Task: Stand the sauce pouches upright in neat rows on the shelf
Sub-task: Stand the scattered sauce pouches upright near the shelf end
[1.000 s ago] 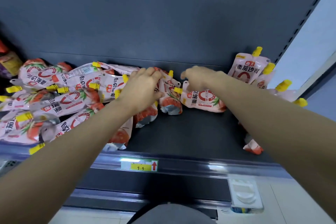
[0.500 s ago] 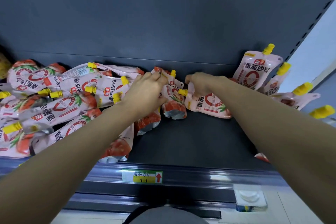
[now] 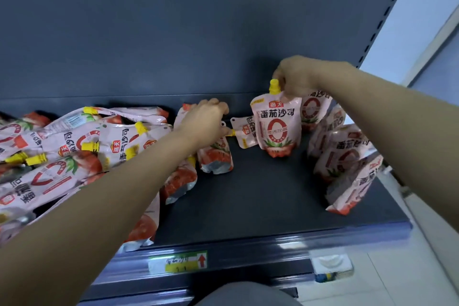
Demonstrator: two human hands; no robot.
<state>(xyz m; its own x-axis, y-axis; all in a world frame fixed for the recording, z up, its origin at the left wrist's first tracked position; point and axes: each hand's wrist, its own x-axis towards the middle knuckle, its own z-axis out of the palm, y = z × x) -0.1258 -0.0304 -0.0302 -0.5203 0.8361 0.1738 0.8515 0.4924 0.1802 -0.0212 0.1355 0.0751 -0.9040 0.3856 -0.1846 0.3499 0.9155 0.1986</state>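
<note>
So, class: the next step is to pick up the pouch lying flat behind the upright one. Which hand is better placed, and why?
Left. The left hand already has its fingers at the flat pouch's yellow cap, while the right hand is busy holding the upright pouch by its top.

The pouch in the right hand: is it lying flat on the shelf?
No. The right hand holds the pouch upright by its top, yellow cap pointing up.

Dark grey back panel [image 3: 198, 20]; slotted upright [image 3: 387, 10] at right; pale wall [image 3: 422, 2] beyond; tiled floor [image 3: 407, 281] below.
</note>
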